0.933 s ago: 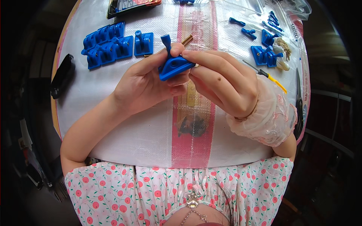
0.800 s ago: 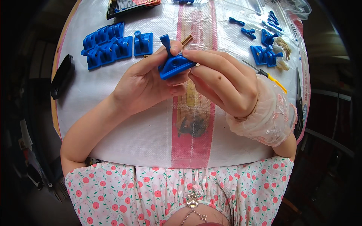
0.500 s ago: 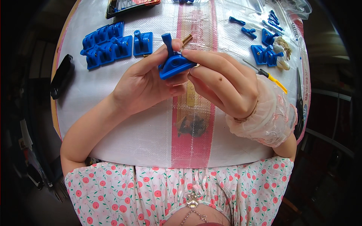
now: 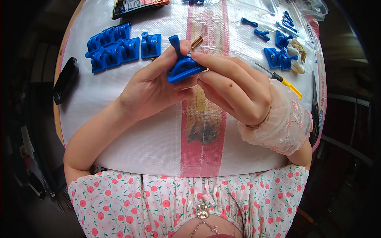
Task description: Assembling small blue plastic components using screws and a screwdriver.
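Note:
My left hand (image 4: 152, 85) is closed around a blue plastic lever piece (image 4: 186, 69) with a flat base and a curved housing, held tilted above the table. Its flared handle (image 4: 174, 44) sticks up past my left thumb. From the right, my right hand (image 4: 242, 89) pinches the housing's side, index finger on top by a small shiny spot, thumb at the base edge. Whether a tiny part sits between those fingertips is hidden. Just beyond my hands lies a brass-coloured metal tube (image 4: 197, 42).
Several matching blue lever pieces (image 4: 113, 51) stand in rows at the left, with a single one (image 4: 151, 45) beside them. Loose blue handles (image 4: 249, 22), more blue pieces (image 4: 274, 57) and a yellow-handled screwdriver (image 4: 291, 88) lie right. A black case (image 4: 65, 80) is far left; black scissors (image 4: 315, 115) lie right.
The handle of the blue lever piece has tipped very slightly to the left. Both hands stay in nearly the same place and grip.

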A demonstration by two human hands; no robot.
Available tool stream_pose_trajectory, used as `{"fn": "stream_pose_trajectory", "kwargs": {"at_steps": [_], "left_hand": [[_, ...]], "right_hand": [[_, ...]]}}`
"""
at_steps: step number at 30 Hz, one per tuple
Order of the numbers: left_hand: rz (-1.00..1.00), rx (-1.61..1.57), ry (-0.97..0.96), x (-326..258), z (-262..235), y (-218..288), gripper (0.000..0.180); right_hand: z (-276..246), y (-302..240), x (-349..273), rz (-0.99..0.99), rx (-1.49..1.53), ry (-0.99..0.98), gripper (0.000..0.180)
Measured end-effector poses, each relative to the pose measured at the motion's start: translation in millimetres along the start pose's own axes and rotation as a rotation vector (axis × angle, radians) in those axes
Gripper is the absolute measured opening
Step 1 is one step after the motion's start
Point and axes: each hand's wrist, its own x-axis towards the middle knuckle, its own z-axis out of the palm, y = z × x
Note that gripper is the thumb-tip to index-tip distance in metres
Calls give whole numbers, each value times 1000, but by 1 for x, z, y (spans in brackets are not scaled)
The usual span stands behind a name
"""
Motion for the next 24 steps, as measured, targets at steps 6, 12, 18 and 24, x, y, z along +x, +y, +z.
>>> {"fn": "stream_pose_trajectory", "kwargs": {"at_steps": [6, 12, 18, 24], "left_hand": [[-3, -30, -16, 2, 0, -1, 25], [-1, -21, 24, 2, 3, -1, 25], [-1, -46, 17, 2, 2, -1, 25], [0, -11, 55, 1, 6, -3, 26]], "right_hand": [[0, -1, -1, 26, -7, 11, 20], [0, 0, -1, 30, -18, 10, 20], [1, 0, -1, 17, -28, 11, 22], [-2, -2, -2, 7, -39, 4, 23]]}}
